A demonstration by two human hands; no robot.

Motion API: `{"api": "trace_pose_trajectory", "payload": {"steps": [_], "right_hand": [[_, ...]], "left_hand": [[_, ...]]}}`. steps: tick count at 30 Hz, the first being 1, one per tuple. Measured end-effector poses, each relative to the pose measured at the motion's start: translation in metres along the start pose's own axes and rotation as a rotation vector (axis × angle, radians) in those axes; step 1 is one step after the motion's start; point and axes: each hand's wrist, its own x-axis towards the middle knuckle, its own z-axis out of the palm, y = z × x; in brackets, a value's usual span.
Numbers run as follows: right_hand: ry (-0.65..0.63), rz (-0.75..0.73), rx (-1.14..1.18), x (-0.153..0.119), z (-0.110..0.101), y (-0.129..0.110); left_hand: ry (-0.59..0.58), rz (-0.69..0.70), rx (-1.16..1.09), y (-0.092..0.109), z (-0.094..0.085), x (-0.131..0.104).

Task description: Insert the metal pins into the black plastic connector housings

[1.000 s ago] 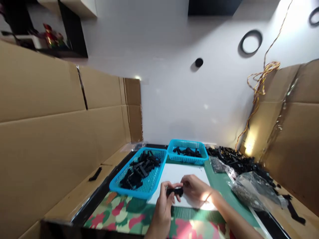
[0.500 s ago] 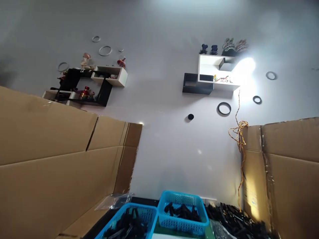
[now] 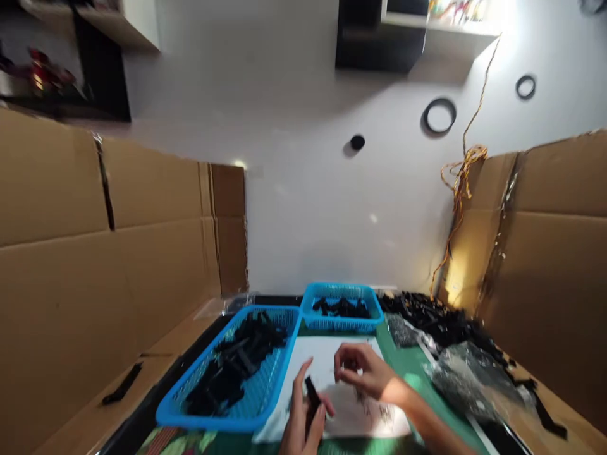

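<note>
My left hand (image 3: 302,417) is low in the middle of the head view, closed around a slim black plastic part (image 3: 313,397) that points up and away. To its right, my right hand (image 3: 363,370) hovers over a white sheet (image 3: 327,346), with thumb and fingertips brought together in a pinch. Whatever lies between those fingertips is too small to make out. Small dark bits (image 3: 385,414) are scattered on the sheet under my right wrist. Left of my hands stands a large blue basket (image 3: 275,404) holding many black parts (image 3: 241,360).
A smaller blue basket (image 3: 341,327) with black parts stands behind the sheet. At right are a black heap (image 3: 436,319) and clear bags of small pieces (image 3: 459,379). Cardboard walls (image 3: 156,272) flank both sides. A loose black part (image 3: 122,383) lies far left; an orange cord (image 3: 459,202) hangs right.
The view has tilted down, so the wall shelves have risen and more of the table shows. Both hands, the white sheet and the held black part have come into view.
</note>
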Motion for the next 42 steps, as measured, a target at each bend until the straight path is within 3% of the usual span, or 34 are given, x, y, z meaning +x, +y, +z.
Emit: {"api": "trace_pose_trajectory", "payload": {"steps": [4, 8, 12, 23, 27, 32, 37, 42], "right_hand": [[0.042, 0.019, 0.071, -0.017, 0.001, 0.001], [0.083, -0.031, 0.051, -0.024, 0.002, 0.000], [0.098, -0.164, 0.015, -0.026, 0.004, 0.000], [0.050, -0.277, -0.016, -0.033, 0.007, 0.002], [0.013, -0.254, -0.087, -0.035, 0.007, -0.005], [-0.044, -0.151, -0.111, -0.035, 0.010, -0.009], [0.002, -0.128, -0.025, -0.034, 0.012, -0.007], [0.153, -0.214, -0.056, -0.033, 0.003, -0.002]], "left_hand": [[-0.032, -0.063, 0.005, 0.016, 0.001, -0.006], [-0.154, -0.105, -0.106, 0.027, 0.005, -0.001], [-0.118, -0.140, -0.184, 0.027, 0.011, -0.001], [-0.199, -0.256, -0.321, 0.033, 0.008, -0.006], [-0.178, -0.240, -0.381, 0.035, 0.006, -0.008], [-0.140, -0.142, -0.262, 0.031, 0.007, -0.008], [-0.139, -0.090, -0.142, 0.026, 0.005, -0.008], [-0.183, -0.094, -0.082, 0.027, 0.002, -0.010]]}}
